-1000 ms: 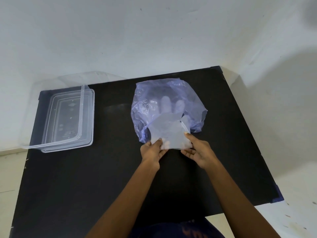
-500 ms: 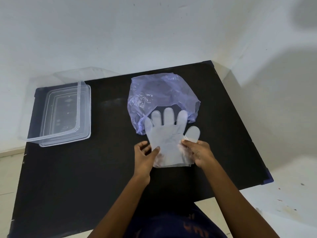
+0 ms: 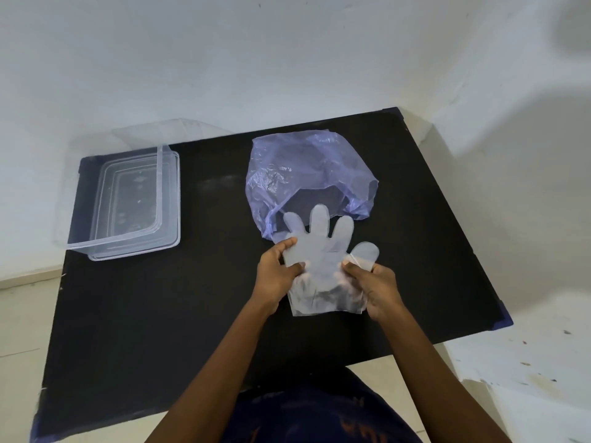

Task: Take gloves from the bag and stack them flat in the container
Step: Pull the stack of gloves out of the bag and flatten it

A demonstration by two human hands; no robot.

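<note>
A thin see-through plastic glove [image 3: 323,251] is spread over the black table [image 3: 192,298], fingers pointing away from me, fingertips just at the mouth of the crumpled purple plastic bag [image 3: 307,167]. My left hand [image 3: 276,273] pinches the glove's left edge below the little finger. My right hand [image 3: 372,282] pinches its right edge beside the thumb. The clear rectangular container [image 3: 169,199] stands at the table's far left, with nothing visible inside.
White walls close in behind and to the right of the table. The container's clear lid [image 3: 153,132] leans against the back wall behind it. The table's near edge runs just in front of my body.
The glove has come out of the bag toward me and is now fully outside and spread flat. Both hands moved back with it and shifted up along its sides.
</note>
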